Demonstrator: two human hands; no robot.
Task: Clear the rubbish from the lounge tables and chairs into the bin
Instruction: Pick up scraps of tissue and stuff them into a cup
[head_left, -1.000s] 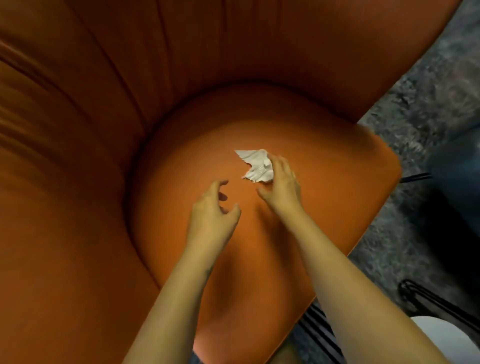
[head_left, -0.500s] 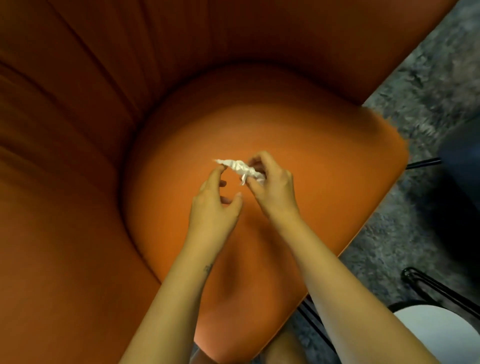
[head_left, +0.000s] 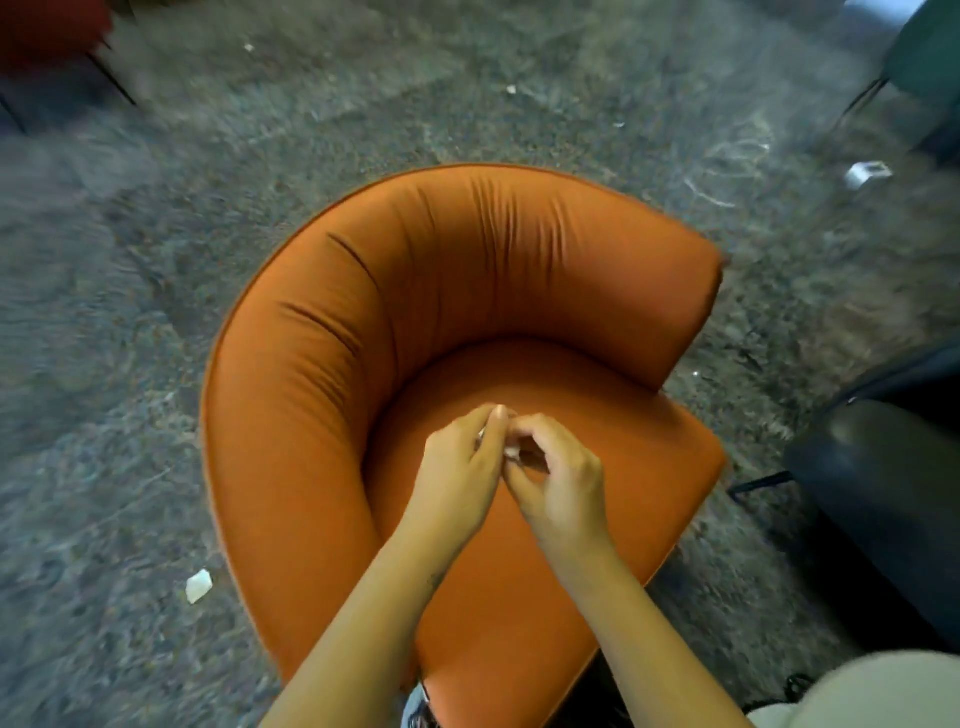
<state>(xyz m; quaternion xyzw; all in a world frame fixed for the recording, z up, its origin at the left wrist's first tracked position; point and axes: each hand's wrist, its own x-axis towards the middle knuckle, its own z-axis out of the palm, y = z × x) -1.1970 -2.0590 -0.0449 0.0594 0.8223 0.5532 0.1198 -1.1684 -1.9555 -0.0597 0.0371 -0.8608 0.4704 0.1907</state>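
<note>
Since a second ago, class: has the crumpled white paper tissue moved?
Yes: the crumpled white tissue rose off the orange chair seat, now pinched between left hand and right hand.

Head view, steeply down over armchair (head_left: 467, 270)

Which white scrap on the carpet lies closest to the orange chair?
The flat scrap just left of the chair; the boxy piece lies far off, upper right.

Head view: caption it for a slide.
Left hand and right hand pinch a white tissue over the orange chair; scraps litter the carpet.
</note>
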